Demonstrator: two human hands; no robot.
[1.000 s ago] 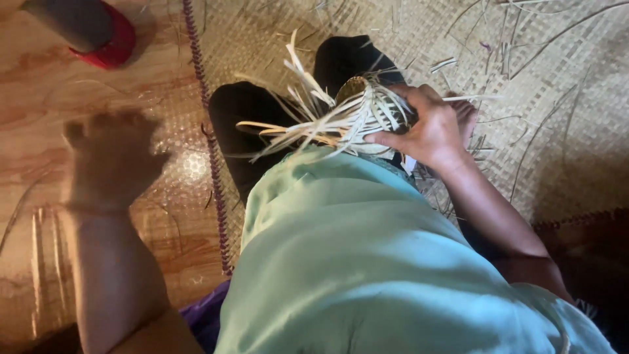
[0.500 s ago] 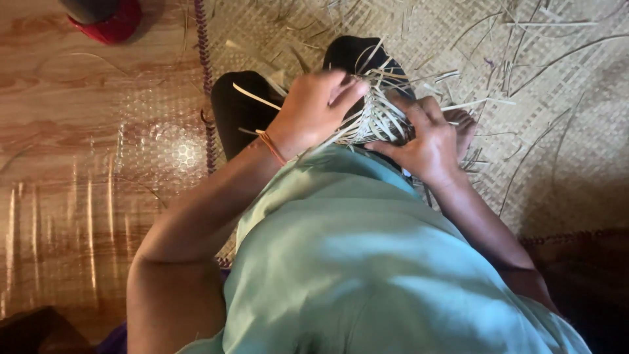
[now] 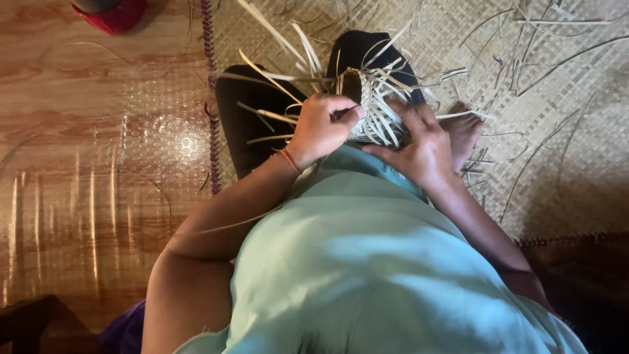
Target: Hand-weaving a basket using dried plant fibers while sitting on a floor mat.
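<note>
We are weaving: left hand (image 3: pixel 322 128) is pinching a strip (image 3: pixel 275 118), right hand (image 3: pixel 422 147) is clamping the half-woven basket (image 3: pixel 373 108) in our lap. Next, probably threading the strip under neighbouring strands.

Left hand (image 3: pixel 322 128) and right hand (image 3: pixel 422 147) grip a half-woven straw basket (image 3: pixel 373 108); woven mat (image 3: pixel 557 98) beneath.

A woven straw mat (image 3: pixel 557 118) covers the floor's right side, littered with loose pale strips (image 3: pixel 563 23). Its dark purple braided edge (image 3: pixel 211 98) runs down beside a glossy wooden floor (image 3: pixel 85 164) (bright with reflected light). A red round object (image 3: pixel 114 13) sits at the top left corner. A light green garment (image 3: pixel 380 275) fills the foreground.
</note>
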